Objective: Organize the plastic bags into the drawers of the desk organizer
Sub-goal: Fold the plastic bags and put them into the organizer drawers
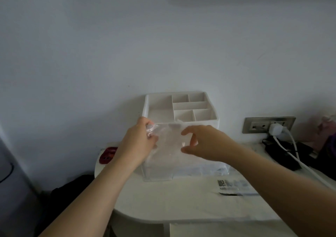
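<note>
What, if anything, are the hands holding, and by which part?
The left hand pinches a clear plastic bag by its bunched upper-left corner; whether the right hand grips its right edge cannot be told.

Your left hand, your right hand and the clear plastic bag are hiding most of the front of the desk organizer. Your left arm is covering part of the red thing at the left edge of the table. The writing on the flat bag near the front edge is looking too blurry to read.
</note>
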A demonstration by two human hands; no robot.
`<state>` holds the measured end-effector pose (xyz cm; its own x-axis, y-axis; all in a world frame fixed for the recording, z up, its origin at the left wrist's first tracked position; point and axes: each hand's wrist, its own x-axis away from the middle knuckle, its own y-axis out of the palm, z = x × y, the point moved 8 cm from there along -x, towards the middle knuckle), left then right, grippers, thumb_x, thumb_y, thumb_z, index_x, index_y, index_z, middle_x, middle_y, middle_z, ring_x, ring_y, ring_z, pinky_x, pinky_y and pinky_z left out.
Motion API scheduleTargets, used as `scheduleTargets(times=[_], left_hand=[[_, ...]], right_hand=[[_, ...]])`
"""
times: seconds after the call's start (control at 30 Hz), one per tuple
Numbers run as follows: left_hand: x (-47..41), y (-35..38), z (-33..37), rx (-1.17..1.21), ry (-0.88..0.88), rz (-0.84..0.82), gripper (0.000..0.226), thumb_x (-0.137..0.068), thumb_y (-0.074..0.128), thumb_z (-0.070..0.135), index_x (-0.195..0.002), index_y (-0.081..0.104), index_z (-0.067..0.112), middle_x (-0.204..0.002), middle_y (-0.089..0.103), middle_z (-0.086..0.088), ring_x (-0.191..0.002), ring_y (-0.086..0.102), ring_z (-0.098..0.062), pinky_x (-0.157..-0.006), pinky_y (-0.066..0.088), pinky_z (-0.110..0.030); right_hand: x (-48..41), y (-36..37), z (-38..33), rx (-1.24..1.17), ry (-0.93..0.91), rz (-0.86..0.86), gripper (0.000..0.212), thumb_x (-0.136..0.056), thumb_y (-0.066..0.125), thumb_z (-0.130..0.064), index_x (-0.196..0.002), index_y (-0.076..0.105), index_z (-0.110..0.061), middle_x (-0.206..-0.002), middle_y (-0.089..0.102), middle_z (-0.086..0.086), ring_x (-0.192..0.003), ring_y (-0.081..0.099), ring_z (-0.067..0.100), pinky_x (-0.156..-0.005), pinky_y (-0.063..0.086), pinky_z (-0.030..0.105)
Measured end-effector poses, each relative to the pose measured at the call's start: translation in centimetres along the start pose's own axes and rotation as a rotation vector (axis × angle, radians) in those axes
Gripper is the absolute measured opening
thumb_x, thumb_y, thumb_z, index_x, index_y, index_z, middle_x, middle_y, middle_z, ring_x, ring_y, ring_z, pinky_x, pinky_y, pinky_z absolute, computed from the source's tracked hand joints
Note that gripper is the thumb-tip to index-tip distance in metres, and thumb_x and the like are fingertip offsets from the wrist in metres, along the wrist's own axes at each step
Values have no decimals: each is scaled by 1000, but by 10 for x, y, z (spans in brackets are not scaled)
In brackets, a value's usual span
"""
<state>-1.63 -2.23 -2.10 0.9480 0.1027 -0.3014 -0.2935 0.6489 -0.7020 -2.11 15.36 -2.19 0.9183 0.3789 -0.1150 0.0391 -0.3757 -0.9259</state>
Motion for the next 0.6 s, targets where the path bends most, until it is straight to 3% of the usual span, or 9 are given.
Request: scheduleTargets(times=[0.13, 0.2, 0.33, 0.43, 0.6], left_hand=[[-5, 14, 4, 169, -23, -186, 23, -90, 61, 15, -107, 47, 24, -81, 65, 6, -58, 68, -5, -78, 52, -37], [-9, 18, 9, 96, -8, -202, 23, -89, 61, 16, -105, 47, 23, -83, 65, 5, -56, 67, -6, -72, 53, -36], [-10, 16, 23, -320, 95, -81, 21, -89, 59, 22, -106, 47, 20, -87, 60, 2, -72, 61, -19, -64, 47, -33], [-6, 10, 28, -592, 165, 36, 18, -88, 56, 24, -100, 45, 18, -80, 57, 2, -67, 50, -22, -60, 32, -30], [6, -12, 37, -641, 227, 171, 35, -82, 68, 32, -107, 46, 21, -105, 55, 2, -94, 58, -22, -68, 32, -28]], right_hand=[[-4, -28, -11, -64, -52, 119, 45, -84, 64, -41, -126, 52, -33, -90, 63, -14, -85, 59, 6, -84, 47, 25], [-7, -25, -13, -45, -64, 93, 41, -85, 64, -32, -126, 55, -29, -91, 62, -12, -84, 58, 7, -83, 46, 23], [-6, -4, -8, 94, -55, 38, 39, -85, 66, -31, -123, 57, -26, -109, 63, -8, -102, 58, 12, -94, 47, 30], [-5, 8, -2, 165, -51, 26, 50, -81, 69, -38, -128, 54, -27, -131, 52, -8, -118, 49, 15, -98, 41, 33], [-6, 23, 6, 225, -31, -68, 65, -78, 69, -47, -136, 44, -31, -141, 42, -6, -126, 41, 19, -102, 39, 38]])
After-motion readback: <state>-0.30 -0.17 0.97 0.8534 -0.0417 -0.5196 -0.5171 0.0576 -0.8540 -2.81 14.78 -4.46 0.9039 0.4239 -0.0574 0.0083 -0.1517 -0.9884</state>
